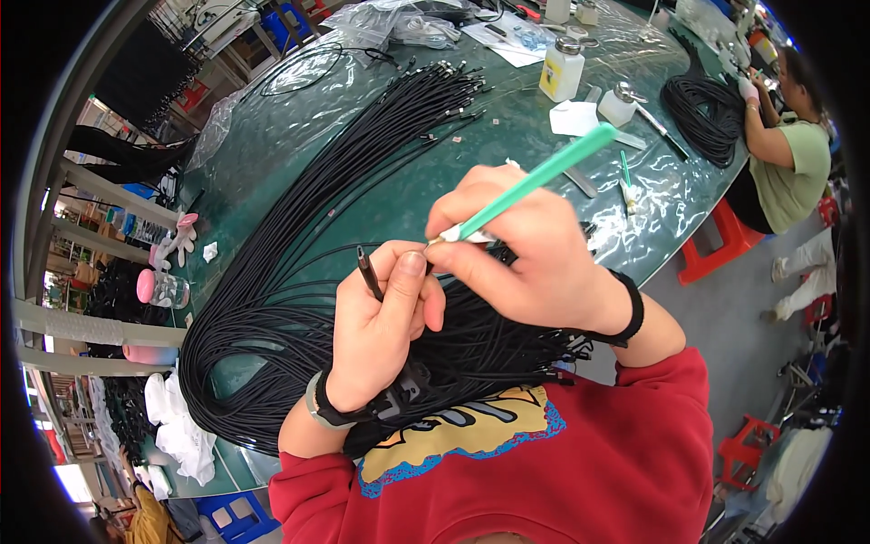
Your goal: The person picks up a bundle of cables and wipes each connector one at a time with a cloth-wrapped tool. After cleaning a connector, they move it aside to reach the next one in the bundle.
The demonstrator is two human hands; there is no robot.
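Observation:
My left hand [372,322] is closed on a thin black cable [367,272], pinching it between thumb and fingers; a dark plug end sticks up from the grip. Meeting it at the fingertips, my right hand [535,249] grips a green stick [548,172] with white wadding wrapped round its lower end. That white end touches or nearly touches the small piece at my left fingertips, which the fingers mostly hide. Beneath both hands, a large bundle of black cables [272,263] loops across the green table [507,136], its connector ends fanned out at the far side.
A white bottle with a yellow label [562,72] and a small jar [618,104] stand at the far right. Near them lie another green stick [625,168] and a metal strip [580,181]. A co-worker [793,159] sits beside coiled cables [702,113]. A red stool [725,240] is at the table's right edge.

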